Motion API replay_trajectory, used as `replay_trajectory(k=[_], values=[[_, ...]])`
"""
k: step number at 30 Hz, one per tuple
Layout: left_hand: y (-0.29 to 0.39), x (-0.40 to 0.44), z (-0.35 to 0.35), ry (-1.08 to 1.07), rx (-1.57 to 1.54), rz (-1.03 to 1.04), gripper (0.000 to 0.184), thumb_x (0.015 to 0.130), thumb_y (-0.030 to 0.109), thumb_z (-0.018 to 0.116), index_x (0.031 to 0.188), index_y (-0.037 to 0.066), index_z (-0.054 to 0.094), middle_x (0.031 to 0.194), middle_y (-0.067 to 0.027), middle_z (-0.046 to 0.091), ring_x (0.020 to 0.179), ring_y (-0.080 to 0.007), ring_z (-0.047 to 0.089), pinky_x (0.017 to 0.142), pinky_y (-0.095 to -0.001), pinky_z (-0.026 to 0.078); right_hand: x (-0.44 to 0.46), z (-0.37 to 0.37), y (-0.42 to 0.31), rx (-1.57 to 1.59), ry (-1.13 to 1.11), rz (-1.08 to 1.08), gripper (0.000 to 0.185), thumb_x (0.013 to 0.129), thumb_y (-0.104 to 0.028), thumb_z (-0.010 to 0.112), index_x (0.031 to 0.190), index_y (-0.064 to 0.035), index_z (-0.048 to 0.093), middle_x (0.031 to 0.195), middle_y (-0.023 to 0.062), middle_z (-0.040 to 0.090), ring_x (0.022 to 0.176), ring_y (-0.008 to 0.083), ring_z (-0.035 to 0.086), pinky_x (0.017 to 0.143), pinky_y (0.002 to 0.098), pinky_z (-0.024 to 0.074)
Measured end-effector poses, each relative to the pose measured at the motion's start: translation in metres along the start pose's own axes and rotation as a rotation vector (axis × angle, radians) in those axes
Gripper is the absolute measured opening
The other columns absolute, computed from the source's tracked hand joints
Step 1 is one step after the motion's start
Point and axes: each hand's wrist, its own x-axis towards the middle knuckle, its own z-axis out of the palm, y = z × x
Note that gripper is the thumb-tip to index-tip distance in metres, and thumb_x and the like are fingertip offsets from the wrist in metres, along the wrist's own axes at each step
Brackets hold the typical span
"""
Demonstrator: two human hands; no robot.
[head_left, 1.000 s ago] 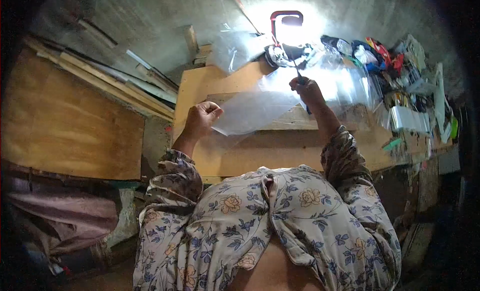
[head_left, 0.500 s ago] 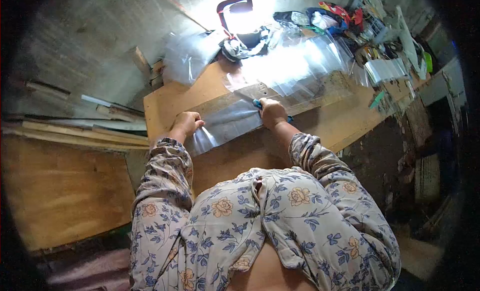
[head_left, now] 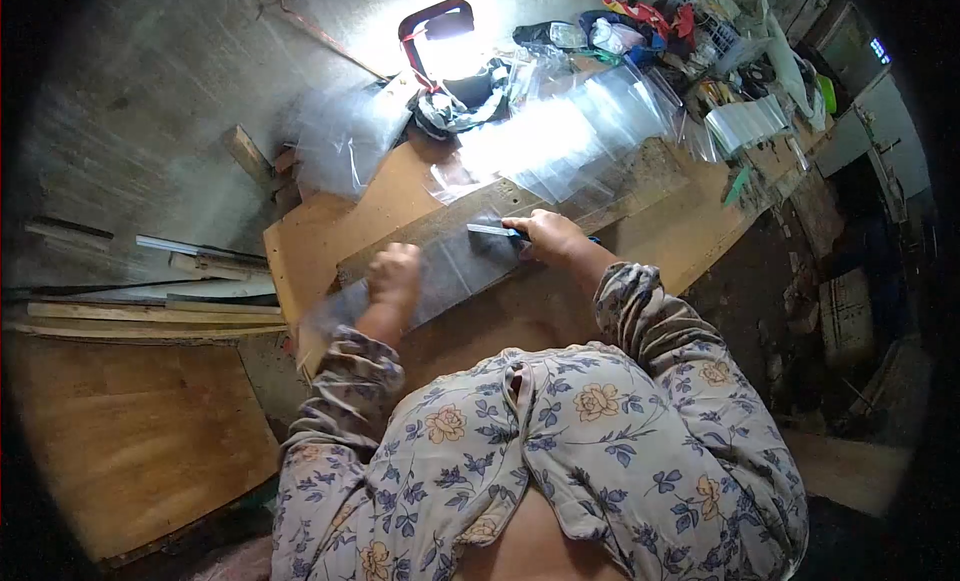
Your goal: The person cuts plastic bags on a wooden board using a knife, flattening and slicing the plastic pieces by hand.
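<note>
My right hand (head_left: 552, 233) is closed around the blue handle of a knife (head_left: 490, 230). Its light blade points left over clear plastic film (head_left: 465, 266), which lies along a wooden board (head_left: 500, 196). Left of the blade, my left hand (head_left: 396, 273) is curled, knuckles up, and blurred by motion. A smear of clear film shows beside the left forearm, but whether the fingers grip it is hidden.
A bright lamp (head_left: 436, 26) stands at the back of the table (head_left: 390, 196). Clear plastic sheets (head_left: 600, 121) lie behind the board. Bags and clutter (head_left: 640, 31) fill the back right; wooden strips (head_left: 150, 316) lie at the left.
My left hand has lifted from the film's left end and shifted slightly right and down. The knife blade has swung from slanting across the board to lying nearly level over the film.
</note>
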Motion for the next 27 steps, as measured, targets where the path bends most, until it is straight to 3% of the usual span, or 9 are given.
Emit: replay_trajectory(k=[1,3,5,9,12,15,18,23,27], values=[[0.026,-0.002,0.001,-0.031,-0.013,0.02,0.01,0.078,0.015,0.049,0.081,0.012,0.058,0.091,-0.0071,0.057,0.083,-0.0228,0.057,0.066,-0.0346,0.05,0.005,-0.003,0.0,0.001,-0.001,0.0,0.063,0.069,-0.012,0.068,0.125,-0.025,0.044,0.095,0.0132,0.055,0.089,0.0283,0.056,0.075,0.0374,0.0453],[0.072,-0.015,-0.01,0.269,-0.353,0.259,0.014,0.078,0.014,0.049,0.087,0.011,0.058,0.097,-0.0071,0.056,0.091,-0.0227,0.054,0.071,-0.0362,0.048,0.015,-0.006,0.0,-0.013,-0.127,0.005,0.073,0.066,-0.011,0.069,0.13,-0.0236,0.037,0.096,0.0148,0.059,0.088,0.028,0.058,0.075,0.0383,0.0457],[0.105,-0.015,-0.014,0.121,-0.503,0.372,0.039,0.08,0.024,0.05,0.114,0.004,0.05,0.121,-0.0167,0.045,0.117,-0.0299,0.038,0.096,-0.0403,0.031,0.025,-0.001,0.004,-0.035,-0.092,-0.017,0.077,0.064,-0.011,0.07,0.131,-0.0232,0.035,0.097,0.0154,0.06,0.088,0.0282,0.059,0.075,0.0384,0.0459],[0.119,0.001,-0.008,0.005,-0.324,0.351,0.056,0.083,0.045,0.04,0.12,0.004,0.046,0.13,-0.0169,0.039,0.124,-0.0311,0.029,0.102,-0.0465,0.016,0.031,-0.02,-0.01,-0.089,-0.171,0.046,0.091,0.056,-0.01,0.073,0.134,-0.024,0.028,0.105,0.0148,0.058,0.095,0.0294,0.057,0.078,0.0371,0.0457],[0.104,0.009,-0.022,-0.103,-0.298,0.362,0.054,0.083,0.047,0.038,0.121,0.008,0.046,0.131,-0.0141,0.038,0.126,-0.0315,0.027,0.101,-0.0528,0.012,0.029,-0.027,-0.013,-0.105,-0.242,0.056,0.094,0.056,-0.012,0.075,0.135,-0.0222,0.025,0.109,0.0135,0.056,0.1,0.028,0.055,0.081,0.0365,0.0451],[0.095,0.016,-0.014,-0.064,-0.321,0.349,0.048,0.084,0.046,0.038,0.122,0.018,0.047,0.134,-0.0087,0.036,0.127,-0.0322,0.024,0.099,-0.0597,0.007,0.022,-0.016,-0.007,-0.041,-0.117,0.113,0.082,0.062,-0.013,0.071,0.132,-0.0108,0.028,0.105,0.0169,0.057,0.098,0.0302,0.055,0.08,0.0384,0.0455],[0.092,0.017,-0.011,-0.035,-0.326,0.359,0.042,0.084,0.043,0.037,0.123,0.027,0.046,0.137,-0.0053,0.032,0.13,-0.0299,0.016,0.099,-0.0596,0.008,-0.003,0.009,0.011,0.104,0.06,0.157,0.079,0.057,-0.013,0.074,0.125,-0.006,0.033,0.095,0.0232,0.058,0.091,0.0363,0.056,0.074,0.0405,0.0456],[0.091,0.016,-0.004,0.003,-0.328,0.38,0.041,0.085,0.039,0.036,0.125,0.031,0.042,0.139,0.0006,0.027,0.131,-0.0291,0.015,0.099,-0.0584,0.008,-0.092,0.042,0.025,0.281,0.313,0.02,0.058,0.066,-0.015,0.068,0.116,-0.0043,0.039,0.095,0.0221,0.055,0.09,0.0379,0.055,0.076,0.0407,0.0445],[0.09,0.015,-0.01,-0.007,-0.321,0.386,0.042,0.086,0.038,0.035,0.127,0.031,0.04,0.14,0.0016,0.026,0.131,-0.0293,0.016,0.1,-0.0576,0.008,-0.133,0.045,0.017,0.287,0.278,0.004,0.048,0.071,-0.012,0.062,0.113,-0.0047,0.041,0.095,0.0204,0.053,0.089,0.0363,0.054,0.076,0.0403,0.0444]])
